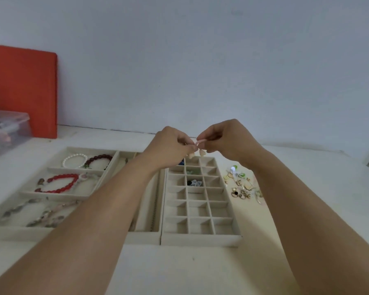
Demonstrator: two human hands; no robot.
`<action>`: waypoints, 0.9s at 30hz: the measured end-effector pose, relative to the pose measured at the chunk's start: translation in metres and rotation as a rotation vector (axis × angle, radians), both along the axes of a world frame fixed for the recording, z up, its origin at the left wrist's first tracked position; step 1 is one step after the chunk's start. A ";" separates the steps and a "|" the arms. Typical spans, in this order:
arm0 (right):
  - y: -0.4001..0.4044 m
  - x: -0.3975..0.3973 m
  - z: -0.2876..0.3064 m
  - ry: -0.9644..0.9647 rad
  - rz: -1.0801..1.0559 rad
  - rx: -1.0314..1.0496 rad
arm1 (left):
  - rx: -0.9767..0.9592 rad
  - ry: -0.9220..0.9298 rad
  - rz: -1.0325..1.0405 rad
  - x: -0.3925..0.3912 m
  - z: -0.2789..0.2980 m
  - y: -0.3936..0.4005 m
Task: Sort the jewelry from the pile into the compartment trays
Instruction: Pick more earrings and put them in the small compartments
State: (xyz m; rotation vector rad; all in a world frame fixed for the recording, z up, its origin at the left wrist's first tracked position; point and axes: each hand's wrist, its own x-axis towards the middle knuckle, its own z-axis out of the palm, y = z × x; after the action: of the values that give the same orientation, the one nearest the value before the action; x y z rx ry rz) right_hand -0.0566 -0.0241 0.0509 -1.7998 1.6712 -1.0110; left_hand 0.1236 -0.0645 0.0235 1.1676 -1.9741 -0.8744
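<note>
Hands: I see my left hand (172, 143) and right hand (224, 140) raised together over the far end of the grid tray (200, 238), each pinching a small pale earring (202, 152); I count two, hanging downward.
Trays: two, long axes running away from me; the bracelet tray (58, 233) lies left.
Pile (242, 184): on the table (179, 271), right of the grid tray.
Bracelets: perhaps five; blurred.
</note>
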 end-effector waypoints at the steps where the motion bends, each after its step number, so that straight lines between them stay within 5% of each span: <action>1: 0.000 0.000 -0.001 0.004 0.011 0.007 | -0.009 -0.002 -0.010 0.001 0.000 0.000; 7: 0.000 0.001 -0.010 -0.097 0.004 0.027 | -0.026 -0.050 -0.041 -0.001 -0.003 0.002; 14: -0.005 -0.008 -0.026 -0.305 -0.117 -0.010 | 0.004 0.114 0.100 -0.001 -0.004 0.000; 27: -0.003 0.008 -0.035 -0.527 0.017 0.103 | 0.051 0.160 0.082 -0.002 0.002 0.005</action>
State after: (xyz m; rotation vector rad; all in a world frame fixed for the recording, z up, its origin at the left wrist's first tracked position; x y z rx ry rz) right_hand -0.0486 -0.0269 0.0161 -1.3262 1.3485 -1.2348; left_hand 0.1219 -0.0593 0.0251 1.1616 -1.7729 -0.9498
